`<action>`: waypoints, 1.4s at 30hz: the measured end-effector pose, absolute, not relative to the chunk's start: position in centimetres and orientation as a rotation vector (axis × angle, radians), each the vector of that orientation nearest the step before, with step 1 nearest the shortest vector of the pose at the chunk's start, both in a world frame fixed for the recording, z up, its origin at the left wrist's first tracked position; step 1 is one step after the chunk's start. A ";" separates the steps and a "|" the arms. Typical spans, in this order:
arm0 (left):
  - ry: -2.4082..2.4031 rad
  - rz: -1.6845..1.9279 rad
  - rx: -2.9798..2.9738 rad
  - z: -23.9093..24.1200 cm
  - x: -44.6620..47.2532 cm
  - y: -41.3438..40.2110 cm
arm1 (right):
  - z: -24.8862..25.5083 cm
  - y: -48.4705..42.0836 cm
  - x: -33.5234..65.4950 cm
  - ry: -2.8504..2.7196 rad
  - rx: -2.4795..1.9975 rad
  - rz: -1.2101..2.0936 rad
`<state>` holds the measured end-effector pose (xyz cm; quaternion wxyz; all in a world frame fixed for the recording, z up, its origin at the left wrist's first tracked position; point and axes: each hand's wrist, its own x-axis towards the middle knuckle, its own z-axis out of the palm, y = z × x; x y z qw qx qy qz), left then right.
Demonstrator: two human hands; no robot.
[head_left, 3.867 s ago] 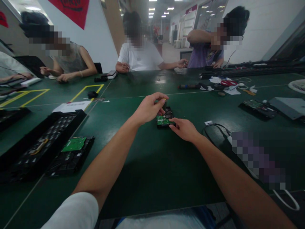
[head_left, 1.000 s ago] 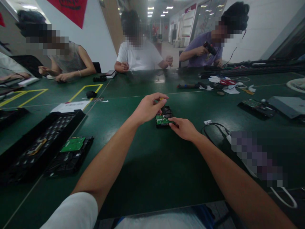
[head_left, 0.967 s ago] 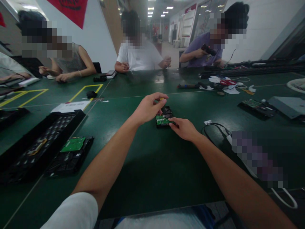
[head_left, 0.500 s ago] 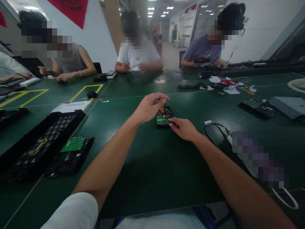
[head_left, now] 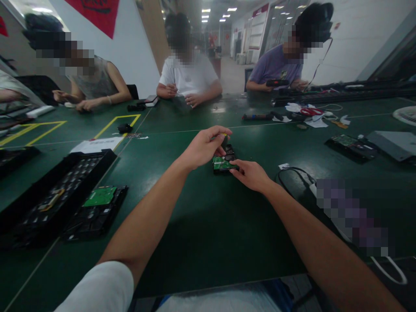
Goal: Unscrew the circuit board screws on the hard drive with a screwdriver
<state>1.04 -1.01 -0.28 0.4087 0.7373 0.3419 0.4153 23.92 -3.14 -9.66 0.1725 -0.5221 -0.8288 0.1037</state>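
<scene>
In the middle of the table lies a hard drive (head_left: 221, 164), its green circuit board facing up. My left hand (head_left: 206, 146) is over its far left part, fingers closed round what looks like a small screwdriver (head_left: 225, 135) with a yellow handle. Most of that tool is hidden by my fingers; a thin shaft seems to point down at the board. My right hand (head_left: 251, 174) grips the drive's right edge between thumb and index finger. Another hard drive (head_left: 100, 197), green board up, rests at the left beside a long black tray (head_left: 107, 158).
At the right are a power strip with cable (head_left: 313, 188), another circuit-board unit (head_left: 351, 147) and a grey metal box (head_left: 396, 145). Cloths and papers (head_left: 313, 113) lie farther back. A white sheet (head_left: 97, 145) sits behind the tray. Three people work across the table (head_left: 182, 125).
My left fingers have shifted slightly on the screwdriver; its yellow part now shows higher, near the fingertips. My right hand stays on the drive. The person opposite has lowered a hand.
</scene>
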 end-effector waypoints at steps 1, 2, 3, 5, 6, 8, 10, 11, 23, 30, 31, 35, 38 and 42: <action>0.870 1.055 1.863 -0.2 1.1 -1.1 | -9.7 -3.1 23.9 -2.351 -1.480 0.291; 0.880 1.063 1.871 -0.2 1.1 -1.1 | -9.7 -3.2 23.9 -2.352 -1.477 0.289; 0.885 1.071 1.881 -0.1 1.1 -1.1 | -9.7 -3.2 23.9 -2.354 -1.473 0.287; 0.879 1.077 1.902 0.0 1.1 -1.2 | -9.6 -3.2 23.9 -2.358 -1.471 0.279; 0.873 1.077 1.911 0.0 1.1 -1.2 | -9.6 -3.3 23.9 -2.358 -1.472 0.276; 0.874 1.077 1.919 -0.1 1.1 -1.1 | -9.5 -3.3 23.8 -2.355 -1.482 0.273; 0.896 1.084 1.901 -0.2 1.0 -1.1 | -9.4 -3.4 23.8 -2.356 -1.490 0.277; 0.909 1.089 1.882 -0.3 1.0 -1.1 | -9.4 -3.4 23.7 -2.359 -1.493 0.278; 0.915 1.050 1.872 -0.2 1.1 -1.1 | -9.2 -3.4 23.7 -2.365 -1.495 0.270; 0.904 1.058 1.971 -0.1 0.8 -1.0 | -9.4 -3.3 23.8 -2.366 -1.481 0.258; 0.911 1.055 1.970 -0.1 0.8 -1.0 | -9.4 -3.3 23.8 -2.363 -1.481 0.260; 0.951 1.062 1.873 0.1 1.0 -1.3 | -9.4 -3.3 23.7 -2.368 -1.500 0.275; 0.900 1.054 1.758 0.2 1.2 -1.5 | -9.3 -3.3 23.8 -2.374 -1.500 0.284; 0.844 1.027 1.749 0.0 1.3 -1.4 | -9.3 -3.3 23.8 -2.369 -1.494 0.277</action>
